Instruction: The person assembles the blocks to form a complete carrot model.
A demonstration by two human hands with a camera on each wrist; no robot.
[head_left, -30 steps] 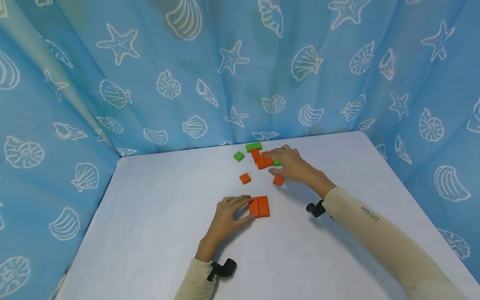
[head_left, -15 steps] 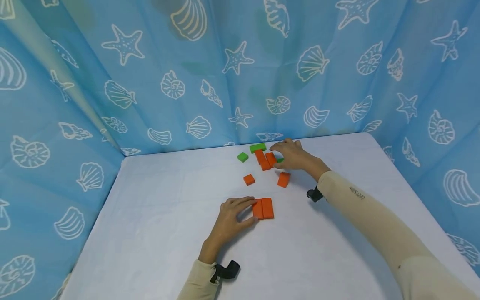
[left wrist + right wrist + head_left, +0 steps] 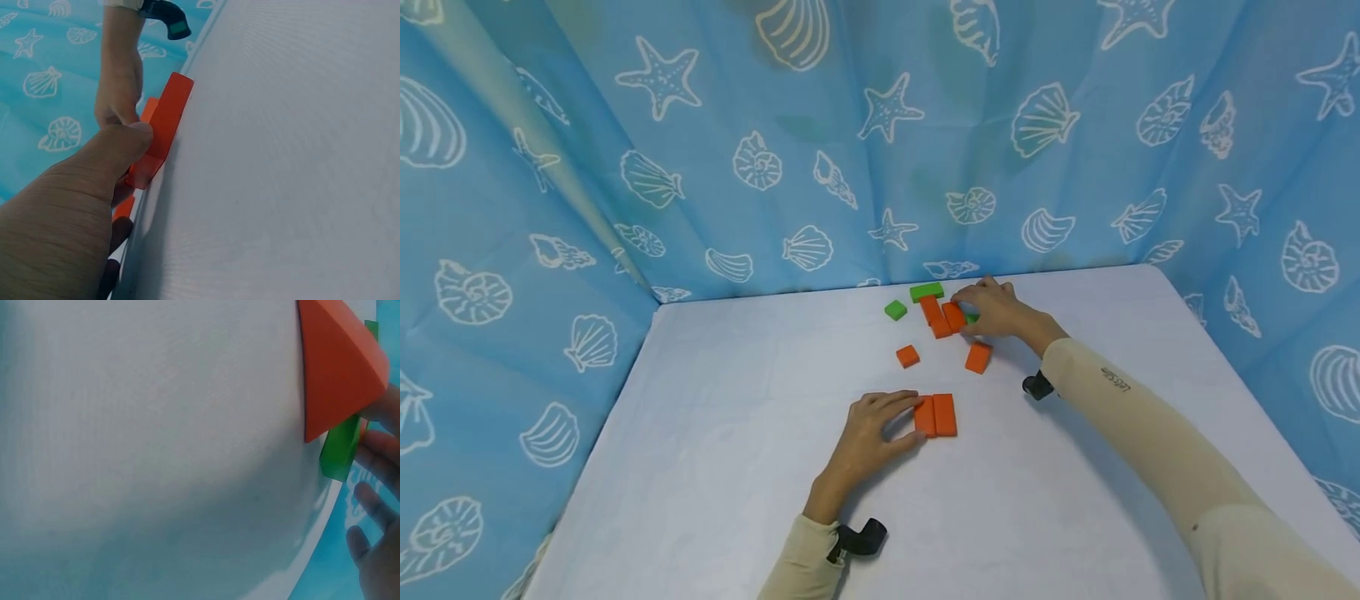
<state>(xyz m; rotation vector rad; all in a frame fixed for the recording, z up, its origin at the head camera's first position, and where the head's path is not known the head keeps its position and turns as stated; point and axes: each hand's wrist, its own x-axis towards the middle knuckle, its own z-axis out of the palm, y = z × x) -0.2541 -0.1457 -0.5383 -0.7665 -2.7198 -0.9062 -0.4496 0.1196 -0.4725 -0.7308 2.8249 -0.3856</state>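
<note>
Two flat orange blocks lie side by side on the white table. My left hand [image 3: 868,433] pinches the left one [image 3: 925,416] between thumb and fingers at its two ends; the right one [image 3: 945,415] touches it. In the left wrist view the thumb presses an orange block [image 3: 172,115]. Farther back, my right hand [image 3: 1000,312] pinches an orange block [image 3: 953,317] in a small cluster, thumb at its near end. A green block [image 3: 972,319] is mostly hidden beneath that hand. Close to the right wrist camera stands another orange block [image 3: 340,369], partly covering the fingers.
Beside the cluster lie other orange blocks [image 3: 934,315], a long green block [image 3: 927,292] and a small green block [image 3: 896,310]. Nearer are an orange square [image 3: 907,356] and an orange block [image 3: 978,357]. A blue shell-patterned curtain [image 3: 775,167] borders the table's back and sides.
My right hand has moved back a little and come down onto an orange block in the cluster, uncovering the nearer orange block. The left hand stays at its block. The head view has shifted slightly.
</note>
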